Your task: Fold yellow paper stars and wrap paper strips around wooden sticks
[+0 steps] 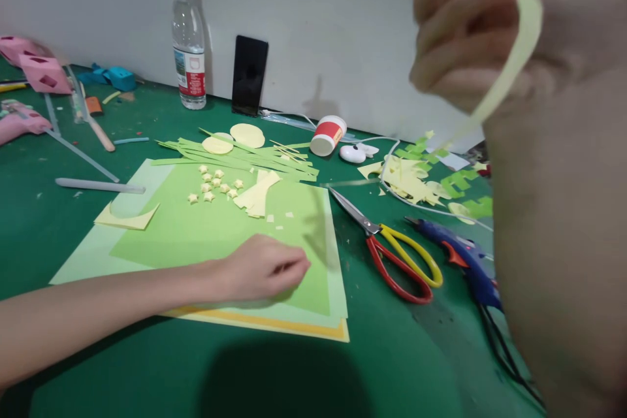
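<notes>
My left hand (267, 268) rests closed on the light green paper sheets (166, 235); whatever its curled fingers may hold is hidden. Raised high at the right and close to the camera, my right hand (470, 39) is blurred, its fingers pinching a pale yellow paper strip (509, 72) that loops down past the wrist. Small folded paper stars (219, 174) lie in a group on the sheets, beyond the left hand. Beside them is a small pile of cut yellow strips (258, 193), with tiny paper scraps nearby.
Red-and-yellow scissors (392, 241) and a blue glue gun (455, 248) lie to the right. Behind are green strips (245, 160), a paper cup (328, 135), an earbud case (353, 153), a bottle (189, 46) and a phone (249, 75). A pink glue gun (22, 121) is left.
</notes>
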Demonstrator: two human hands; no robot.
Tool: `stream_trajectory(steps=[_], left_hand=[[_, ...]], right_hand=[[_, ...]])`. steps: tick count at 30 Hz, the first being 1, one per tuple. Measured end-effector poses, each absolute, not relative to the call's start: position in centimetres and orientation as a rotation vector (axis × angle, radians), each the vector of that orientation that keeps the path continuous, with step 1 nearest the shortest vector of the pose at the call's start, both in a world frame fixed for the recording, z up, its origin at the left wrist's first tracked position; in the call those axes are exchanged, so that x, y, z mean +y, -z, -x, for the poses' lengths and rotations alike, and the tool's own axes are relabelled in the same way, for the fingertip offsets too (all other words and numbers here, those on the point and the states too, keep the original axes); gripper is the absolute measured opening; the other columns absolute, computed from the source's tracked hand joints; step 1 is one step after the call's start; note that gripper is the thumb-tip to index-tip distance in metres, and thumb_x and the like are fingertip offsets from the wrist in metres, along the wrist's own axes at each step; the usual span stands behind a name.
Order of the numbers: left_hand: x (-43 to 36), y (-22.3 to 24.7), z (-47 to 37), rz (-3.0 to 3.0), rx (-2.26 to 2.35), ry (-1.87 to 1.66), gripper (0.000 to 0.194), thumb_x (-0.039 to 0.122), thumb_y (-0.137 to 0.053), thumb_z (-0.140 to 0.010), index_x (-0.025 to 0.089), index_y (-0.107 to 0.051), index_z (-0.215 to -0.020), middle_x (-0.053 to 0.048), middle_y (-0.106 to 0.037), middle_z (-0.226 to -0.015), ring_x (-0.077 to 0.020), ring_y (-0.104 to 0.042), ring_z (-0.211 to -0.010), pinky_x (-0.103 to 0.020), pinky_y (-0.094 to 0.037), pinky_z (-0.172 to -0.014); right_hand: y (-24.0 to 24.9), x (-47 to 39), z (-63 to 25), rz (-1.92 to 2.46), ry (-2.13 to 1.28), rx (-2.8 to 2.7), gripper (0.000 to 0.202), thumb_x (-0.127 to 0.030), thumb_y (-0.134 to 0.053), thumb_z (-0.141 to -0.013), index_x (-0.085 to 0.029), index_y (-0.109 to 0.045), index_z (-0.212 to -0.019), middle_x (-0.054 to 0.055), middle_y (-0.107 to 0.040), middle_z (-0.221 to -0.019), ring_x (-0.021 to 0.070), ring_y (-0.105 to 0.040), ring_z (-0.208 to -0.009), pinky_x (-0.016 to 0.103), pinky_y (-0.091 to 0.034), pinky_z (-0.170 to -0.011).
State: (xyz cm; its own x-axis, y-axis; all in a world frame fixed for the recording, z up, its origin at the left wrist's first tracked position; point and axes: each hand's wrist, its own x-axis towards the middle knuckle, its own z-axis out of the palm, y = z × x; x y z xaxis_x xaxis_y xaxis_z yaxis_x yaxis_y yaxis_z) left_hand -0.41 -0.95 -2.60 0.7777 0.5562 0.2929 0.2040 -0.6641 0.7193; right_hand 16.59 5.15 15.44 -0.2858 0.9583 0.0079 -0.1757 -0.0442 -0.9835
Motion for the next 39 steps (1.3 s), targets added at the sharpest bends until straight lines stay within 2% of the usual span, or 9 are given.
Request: stream_trajectory(steps=[2, 5, 9, 16, 20, 24, 30, 36, 39], left_hand=[[-0.1, 1.7, 0.5, -2.076, 0.673, -0.729, 0.03, 0.023, -0.03, -0.09, 0.013, -0.052, -0.073, 0.001, -0.056, -0.06, -0.0051, -0.045, -0.044, -0.016, -0.036, -0.043], [1.3, 0.4, 0.9, -1.845, 0.788, -0.85, 0.035, 0.034, -0.023, -0.092, 0.015, -0.051, -0.103, -0.005, -0.06, -0.088, -0.0085, -0.055, -0.061, -0.019, -0.045, -0.05], [2.7, -0.8, 1.3, -1.732, 0.884, -0.871, 0.033, 0.041, -0.041, -0.086, 0.015, -0.061, -0.087, -0.003, -0.061, -0.078, -0.0107, -0.055, -0.068, -0.021, -0.045, -0.058], [1.5, -1.4, 1.2, -1.821, 0.88, -1.02, 0.005, 0.022, -0.062, -0.075, 0.019, -0.065, -0.078, 0.001, -0.065, -0.08, -0.0113, -0.058, -0.074, -0.022, -0.045, -0.067], [0.6, -1.4, 1.0, -1.842, 0.771, -1.176, 0.009, 0.013, -0.063, -0.073, 0.02, -0.063, -0.078, 0.001, -0.064, -0.078, -0.0139, -0.059, -0.076, -0.029, -0.046, -0.074], [0.2, -1.5, 0.8, -1.874, 0.628, -1.26, 0.016, 0.007, -0.064, -0.071, 0.021, -0.063, -0.079, 0.001, -0.064, -0.08, -0.0148, -0.059, -0.08, -0.032, -0.047, -0.077], [-0.1, -1.2, 0.4, -1.914, 0.737, -1.219, 0.01, 0.011, -0.064, -0.073, 0.021, -0.063, -0.077, 0.001, -0.061, -0.08, -0.0125, -0.056, -0.078, -0.03, -0.046, -0.078], [0.3, -1.3, 0.5, -2.183, 0.648, -1.274, 0.013, 0.01, -0.064, -0.072, 0.022, -0.066, -0.078, 0.002, -0.062, -0.074, -0.0115, -0.055, -0.071, -0.032, -0.04, -0.081], [0.4, -1.7, 0.8, -2.394, 0.624, -1.296, 0.019, 0.01, -0.06, -0.075, 0.025, -0.067, -0.084, 0.001, -0.062, -0.078, -0.0126, -0.053, -0.071, -0.035, -0.04, -0.083]], right_hand=[[-13.2, 3.6, -16.6, 0.982, -1.619, -1.205, 0.034, -0.021, -0.03, -0.087, -0.008, -0.06, -0.076, -0.011, -0.057, -0.048, -0.008, -0.048, -0.037, -0.002, -0.014, -0.036], [-8.1, 1.1, -16.2, 1.072, -1.823, -1.146, 0.026, -0.014, -0.042, -0.085, -0.01, -0.064, -0.071, -0.004, -0.062, -0.048, -0.0003, -0.05, -0.032, 0.002, -0.034, -0.034], [-2.5, -1.8, -15.5, 1.123, -2.069, -1.065, 0.023, -0.024, -0.051, -0.083, -0.009, -0.066, -0.076, 0.004, -0.067, -0.059, 0.0068, -0.057, -0.037, 0.012, -0.046, -0.037], [-0.7, -2.9, -15.6, 1.046, -2.164, -0.924, 0.026, -0.024, -0.042, -0.088, -0.01, -0.064, -0.085, 0.006, -0.068, -0.07, 0.0098, -0.063, -0.051, 0.017, -0.049, -0.048], [-0.9, -2.8, -15.9, 0.922, -1.99, -0.919, 0.022, -0.032, -0.052, -0.083, -0.016, -0.066, -0.083, 0.001, -0.065, -0.076, 0.0075, -0.06, -0.067, 0.014, -0.049, -0.056], [-1.3, -3.2, -16.3, 0.871, -1.853, -0.962, 0.015, -0.032, -0.06, -0.078, -0.02, -0.069, -0.074, -0.003, -0.058, -0.064, 0.0024, -0.05, -0.058, 0.01, -0.043, -0.055], [-1.8, -3.4, -16.3, 0.854, -1.775, -0.915, 0.016, -0.019, -0.067, -0.071, -0.027, -0.068, -0.085, -0.006, -0.058, -0.064, 0.0016, -0.05, -0.05, 0.011, -0.043, -0.049], [-1.6, -3.6, -16.0, 0.933, -1.776, -0.928, 0.029, -0.004, -0.072, -0.059, -0.02, -0.066, -0.082, -0.007, -0.059, -0.059, 0.0007, -0.05, -0.048, 0.007, -0.041, -0.043], [-1.7, -3.7, -16.0, 0.926, -1.801, -0.954, 0.027, -0.002, -0.07, -0.06, -0.017, -0.064, -0.081, -0.007, -0.058, -0.054, -0.0005, -0.047, -0.041, 0.006, -0.04, -0.04]])
